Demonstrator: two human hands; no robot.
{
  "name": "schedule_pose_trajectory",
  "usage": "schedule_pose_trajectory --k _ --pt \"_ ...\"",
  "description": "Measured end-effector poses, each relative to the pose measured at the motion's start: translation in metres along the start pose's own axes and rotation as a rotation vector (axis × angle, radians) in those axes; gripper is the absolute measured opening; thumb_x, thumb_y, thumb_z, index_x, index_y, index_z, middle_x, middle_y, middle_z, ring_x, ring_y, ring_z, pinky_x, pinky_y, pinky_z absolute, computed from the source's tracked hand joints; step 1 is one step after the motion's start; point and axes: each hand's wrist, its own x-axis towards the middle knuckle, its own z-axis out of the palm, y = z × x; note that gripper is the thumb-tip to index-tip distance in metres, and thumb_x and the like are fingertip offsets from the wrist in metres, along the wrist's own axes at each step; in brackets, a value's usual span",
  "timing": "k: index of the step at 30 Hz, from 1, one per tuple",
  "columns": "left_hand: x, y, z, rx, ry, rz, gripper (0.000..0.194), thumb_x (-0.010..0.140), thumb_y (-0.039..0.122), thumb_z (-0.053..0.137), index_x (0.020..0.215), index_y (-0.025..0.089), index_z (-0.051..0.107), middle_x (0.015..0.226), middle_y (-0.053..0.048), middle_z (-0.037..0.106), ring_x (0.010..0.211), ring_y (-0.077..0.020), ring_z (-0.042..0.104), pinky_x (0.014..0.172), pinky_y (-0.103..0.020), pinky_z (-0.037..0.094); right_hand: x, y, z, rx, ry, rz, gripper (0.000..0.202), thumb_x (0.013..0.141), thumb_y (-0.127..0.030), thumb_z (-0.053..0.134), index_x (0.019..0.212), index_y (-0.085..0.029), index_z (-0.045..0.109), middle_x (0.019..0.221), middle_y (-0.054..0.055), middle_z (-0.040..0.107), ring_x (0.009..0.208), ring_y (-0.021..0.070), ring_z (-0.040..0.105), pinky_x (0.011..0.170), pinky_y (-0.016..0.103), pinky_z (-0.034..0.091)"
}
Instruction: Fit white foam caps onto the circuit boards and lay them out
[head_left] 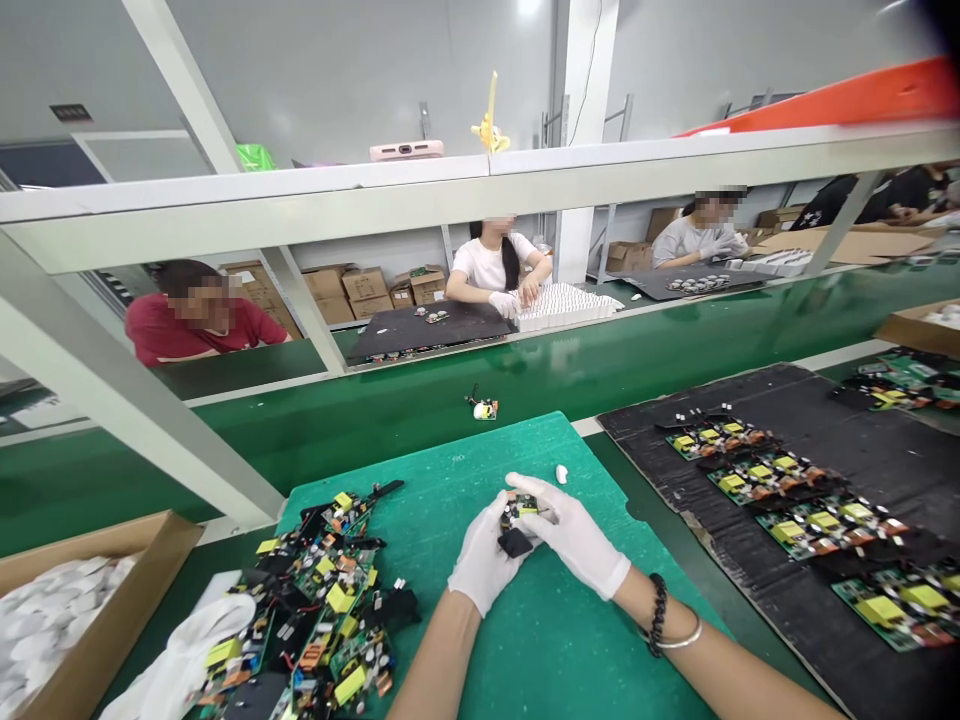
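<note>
Bare forearms (pixel 439 660) foremost; white-gloved left hand (pixel 486 555) and right hand (pixel 577 540) together, clamped on small component-studded circuit board (pixel 519 512).
Green-and-yellow circuit-board heap (pixel 340 598): left of hands.

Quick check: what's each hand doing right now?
Left hand: closed, holding one side of a small circuit board.
Right hand: closed around the other side of the same circuit board.

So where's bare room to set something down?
Green mat: between the circuit-board pile and left hand, and between the forearms. Conveyor belt: either side of the single circuit board behind the mat. Black cardboard: a strip along its left edge. Crowded: the pile itself and the cardboard's rows of circuit boards.
</note>
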Motion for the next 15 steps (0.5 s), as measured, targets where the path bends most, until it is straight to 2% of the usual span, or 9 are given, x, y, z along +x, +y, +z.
schedule_pose_trajectory --k 5,10,15 --pt "-0.004 0.003 0.001 -0.015 -0.043 0.0 0.021 0.074 0.03 0.056 0.088 0.014 0.057 0.082 -0.008 0.066 0.07 -0.0181 0.061 0.073 -0.035 0.047 0.001 -0.005 -0.001 -0.022 -0.018 0.03 0.051 0.075 -0.017 0.05 0.125 -0.026 0.042 0.13 0.002 0.045 0.118 0.0185 0.041 0.101 0.036 0.032" --pt "-0.006 0.003 0.001 0.013 0.02 0.006 0.021 0.07 0.028 0.06 0.086 0.014 0.058 0.08 -0.007 0.065 0.07 -0.0163 0.061 0.068 -0.027 0.047 -0.003 -0.006 0.003 -0.34 -0.04 -0.077 0.06 0.071 -0.007 0.047 0.127 -0.028 0.038 0.135 0.001 0.037 0.124 0.0181 0.031 0.106 0.039 0.024" --pt "-0.007 0.002 0.001 -0.029 -0.003 0.036 0.015 0.072 0.024 0.058 0.082 0.013 0.058 0.081 -0.008 0.065 0.078 -0.0193 0.062 0.072 -0.03 0.046 -0.002 0.003 0.01 -0.364 0.07 -0.154 0.061 0.062 0.003 0.039 0.114 -0.027 0.051 0.118 0.003 0.051 0.112 0.0162 0.045 0.1 0.036 0.034"
